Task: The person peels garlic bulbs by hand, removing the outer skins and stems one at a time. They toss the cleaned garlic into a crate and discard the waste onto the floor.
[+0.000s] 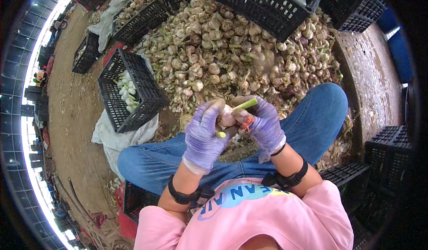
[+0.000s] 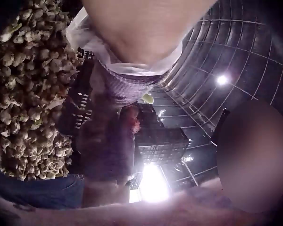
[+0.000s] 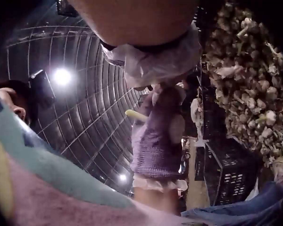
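Observation:
Both hands wear purple knitted gloves over thin clear ones and meet in front of the lap. Between them is a pale pinkish garlic bulb (image 1: 227, 118), its thick green stem (image 1: 246, 104) slanting up to the right. My left hand (image 1: 203, 134) curls round the bulb from the left, and a cut pale-green stem end (image 1: 220, 134) pokes out below its fingers. From the other side my right hand (image 1: 266, 126) pinches the bulb near the stem. Orange-red wrapping (image 1: 247, 123) shows at the right thumb. In the right wrist view the left glove (image 3: 155, 146) has a stem end (image 3: 136, 115) beside it.
A large heap of garlic (image 1: 200, 49) lies ahead. At the left a tilted black crate (image 1: 142, 114) holds cleaned white bulbs (image 1: 127, 91). Another black crate (image 1: 272, 16) stands on the heap. Bent knees in jeans (image 1: 323, 109) flank the hands. More crates (image 1: 388, 149) stand at right.

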A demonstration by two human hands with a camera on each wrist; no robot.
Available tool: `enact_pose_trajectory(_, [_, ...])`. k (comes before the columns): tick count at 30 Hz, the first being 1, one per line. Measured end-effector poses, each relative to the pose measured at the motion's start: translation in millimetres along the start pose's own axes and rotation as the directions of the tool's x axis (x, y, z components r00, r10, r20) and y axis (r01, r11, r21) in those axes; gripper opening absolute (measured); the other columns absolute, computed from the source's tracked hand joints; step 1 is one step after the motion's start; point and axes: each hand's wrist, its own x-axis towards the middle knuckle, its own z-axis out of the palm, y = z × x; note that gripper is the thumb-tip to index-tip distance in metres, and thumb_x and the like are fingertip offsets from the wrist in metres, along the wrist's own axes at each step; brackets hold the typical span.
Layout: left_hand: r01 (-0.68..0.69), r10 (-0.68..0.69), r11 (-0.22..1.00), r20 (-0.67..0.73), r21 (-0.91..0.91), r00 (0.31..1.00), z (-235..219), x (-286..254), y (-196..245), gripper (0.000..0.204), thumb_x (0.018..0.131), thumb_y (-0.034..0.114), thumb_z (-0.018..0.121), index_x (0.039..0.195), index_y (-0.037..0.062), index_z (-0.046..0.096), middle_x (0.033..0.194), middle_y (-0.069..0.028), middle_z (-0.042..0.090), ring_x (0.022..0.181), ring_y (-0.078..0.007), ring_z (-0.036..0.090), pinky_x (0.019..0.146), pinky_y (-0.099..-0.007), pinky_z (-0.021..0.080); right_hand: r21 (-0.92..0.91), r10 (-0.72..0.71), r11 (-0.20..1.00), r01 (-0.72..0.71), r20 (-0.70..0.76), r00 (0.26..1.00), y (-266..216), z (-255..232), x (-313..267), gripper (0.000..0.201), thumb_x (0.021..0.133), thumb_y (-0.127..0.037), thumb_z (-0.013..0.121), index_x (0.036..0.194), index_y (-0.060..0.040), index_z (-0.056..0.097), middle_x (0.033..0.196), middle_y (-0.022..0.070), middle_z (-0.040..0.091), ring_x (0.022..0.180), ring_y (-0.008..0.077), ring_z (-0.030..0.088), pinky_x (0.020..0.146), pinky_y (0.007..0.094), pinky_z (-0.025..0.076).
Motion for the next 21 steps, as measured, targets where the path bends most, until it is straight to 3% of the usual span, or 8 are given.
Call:
enact_pose_trajectory(3, [0.027, -0.027, 0.998, -0.001, -0.055, 1.0, -0.4, -1.7, -1.3, 0.065, 0.049, 0.006, 0.082, 0.108, 0.0047, 0.053, 0.102, -0.0143, 0.057, 0.09, -0.0274, 0.059, 0.076, -0.0336, 0.05, -0.024, -0.053, 0.998, 0.055, 0.056, 0.997, -0.1, -5.3, 1.8, 0.033, 0.08, -0.019, 0.067, 0.105, 0.0006, 0.058, 0.089, 0.0046, 0.062, 0.079, 0.0077, 0.057, 0.071, 0.0222, 0.047])
enact_pose_trajectory(10, [0.087, -0.086, 0.988, 0.015, -0.124, 0.996, -1.1, -4.9, -8.7, 0.062, 0.052, 0.007, 0.08, 0.108, 0.0049, 0.053, 0.104, -0.015, 0.057, 0.091, -0.0313, 0.059, 0.078, -0.0361, 0.05, 0.061, 0.04, 0.997, -0.052, 0.186, 0.982, 2.2, -19.6, -0.1, 0.042, 0.079, -0.02, 0.067, 0.113, 0.0002, 0.053, 0.092, 0.0034, 0.061, 0.072, 0.0061, 0.054, 0.063, 0.0201, 0.045])
enact_pose_trajectory(13, [0.048, -0.048, 0.998, 0.008, -0.048, 0.999, -1.0, -3.8, -7.8, 0.062, 0.052, 0.006, 0.079, 0.109, 0.0051, 0.053, 0.104, -0.0146, 0.057, 0.092, -0.0312, 0.058, 0.079, -0.0358, 0.05, 0.004, 0.064, 0.998, -0.066, 0.173, 0.983, -2.8, -11.7, -0.3, 0.042, 0.079, -0.022, 0.067, 0.112, 0.0001, 0.054, 0.092, 0.0034, 0.061, 0.071, 0.006, 0.054, 0.061, 0.0198, 0.045])
enact_pose_trajectory(15, [-0.095, 0.095, 0.995, 0.023, 0.024, 0.995, -3.3, -0.3, -4.1, 0.061, 0.054, 0.006, 0.079, 0.11, 0.0044, 0.052, 0.104, -0.0147, 0.058, 0.094, -0.0286, 0.059, 0.08, -0.0337, 0.049, -0.026, 0.075, 0.997, -0.072, 0.158, 0.985, -4.4, -10.1, -0.6, 0.041, 0.079, -0.023, 0.067, 0.11, 0.0001, 0.055, 0.091, 0.0034, 0.062, 0.071, 0.006, 0.054, 0.061, 0.0195, 0.045])
enact_pose_trajectory(16, [-0.096, 0.096, 0.995, 0.024, 0.022, 0.995, -3.5, -2.2, -3.8, 0.061, 0.054, 0.006, 0.079, 0.11, 0.0044, 0.052, 0.104, -0.0147, 0.058, 0.094, -0.0286, 0.059, 0.08, -0.0337, 0.049, -0.049, 0.135, 0.99, -0.13, 0.132, 0.982, -4.2, -11.5, 0.4, 0.038, 0.08, -0.022, 0.066, 0.108, 0.0002, 0.056, 0.089, 0.0033, 0.062, 0.071, 0.006, 0.054, 0.061, 0.0197, 0.045])
enact_pose_trajectory(18, [0.319, -0.26, 0.879, 0.204, -0.354, 0.944, -6.0, -7.5, -4.5, 0.056, 0.063, 0.013, 0.078, 0.111, 0.0027, 0.051, 0.103, -0.0124, 0.059, 0.095, -0.0215, 0.059, 0.08, -0.0308, 0.049, -0.07, 0.193, 0.98, -0.186, 0.106, 0.975, -5.1, -14.2, 2.4, 0.035, 0.08, -0.022, 0.066, 0.106, 0.0002, 0.058, 0.087, 0.0032, 0.062, 0.07, 0.0061, 0.053, 0.061, 0.0199, 0.045])
enact_pose_trajectory(20, [0.315, -0.216, 0.87, 0.282, -0.379, 0.935, -15.6, 0.6, -8.2, 0.053, 0.07, 0.023, 0.076, 0.111, 0.0017, 0.05, 0.1, -0.0089, 0.059, 0.091, -0.0163, 0.059, 0.077, -0.0279, 0.049, 0.001, 0.262, 0.963, -0.271, 0.252, 0.931, -6.4, -20.0, 3.7, 0.032, 0.08, -0.022, 0.065, 0.104, -0.001, 0.06, 0.085, 0.0028, 0.062, 0.071, 0.0064, 0.054, 0.062, 0.0206, 0.045])
enact_pose_trajectory(21, [0.531, -0.336, 0.561, 0.411, -0.635, 0.847, -13.8, -1.6, -13.0, 0.052, 0.072, 0.031, 0.073, 0.109, 0.0013, 0.051, 0.096, -0.0082, 0.058, 0.086, -0.0152, 0.058, 0.074, -0.026, 0.048, -0.075, 0.173, 0.985, -0.157, 0.338, 0.925, -1.2, -27.9, 6.3, 0.029, 0.079, -0.019, 0.063, 0.103, -0.0018, 0.06, 0.086, 0.0047, 0.062, 0.072, 0.0091, 0.055, 0.064, 0.0233, 0.045])
